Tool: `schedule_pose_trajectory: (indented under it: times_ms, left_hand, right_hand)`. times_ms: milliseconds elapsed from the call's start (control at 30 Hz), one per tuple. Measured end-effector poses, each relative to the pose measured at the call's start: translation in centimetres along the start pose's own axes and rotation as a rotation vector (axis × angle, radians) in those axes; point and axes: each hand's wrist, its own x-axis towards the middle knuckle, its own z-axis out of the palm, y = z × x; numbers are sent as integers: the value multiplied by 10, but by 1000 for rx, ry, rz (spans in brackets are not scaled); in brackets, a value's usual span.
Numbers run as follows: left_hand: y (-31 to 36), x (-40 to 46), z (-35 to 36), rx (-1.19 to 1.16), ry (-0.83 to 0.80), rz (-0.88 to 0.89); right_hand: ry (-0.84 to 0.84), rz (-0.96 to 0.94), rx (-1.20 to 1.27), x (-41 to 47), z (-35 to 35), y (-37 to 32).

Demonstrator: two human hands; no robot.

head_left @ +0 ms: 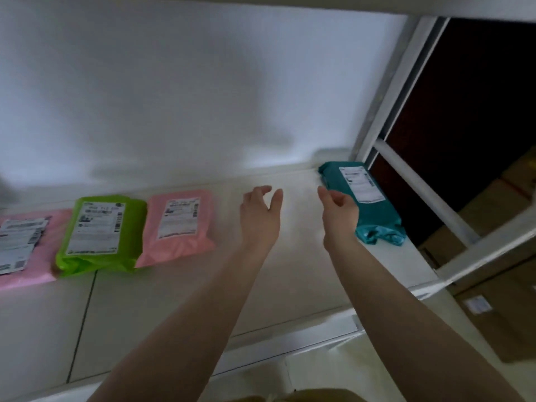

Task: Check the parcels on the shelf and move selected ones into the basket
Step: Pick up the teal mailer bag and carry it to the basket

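Both your hands are out over the shelf, holding nothing. Your left hand hangs above bare shelf, fingers loosely spread and lightly curled, thumb apart. Your right hand sits at its 3 o'clock, well apart from it, fingers relaxed and part-curled, just beside the teal parcel's left edge; contact w/ it cannot be told. Teal parcel lies flat at the shelf's right end, label up, by the white frame post.

At 9 o'clock from your left hand, three more parcels lie flat in a row, labels up: pink parcel nearest, green parcel overlapping its left edge, 2nd pink parcel at the picture's left edge. Print is too blurred to read.

Cardboard boxes are stacked behind the frame at 3 o'clock. No basket in view.
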Motion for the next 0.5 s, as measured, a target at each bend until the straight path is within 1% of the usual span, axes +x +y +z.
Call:
schedule_pose_trajectory:
  times_ms: [67, 167, 233, 333, 400, 500]
  left_hand:
    - [18, 0, 34, -151, -157, -112]
    - [43, -1, 79, -231, -335, -281]
    - [56, 0, 101, -215, -378, -339]
    - [68, 1, 126, -182, -422, -373]
    - [71, 3, 139, -200, -447, -393]
    - [71, 6, 150, -229, -464, -444]
  right_hand:
    - [98, -67, -89, 35, -27, -2]
    - [174, -82, -288, 77, -62, 1]
    - [185, -83, -432, 97, -78, 5]
    - [162, -108, -625, 115, -93, 9]
    - [105, -75, -648, 127, -98, 13]
    - [9, 3, -607, 140, -102, 23]
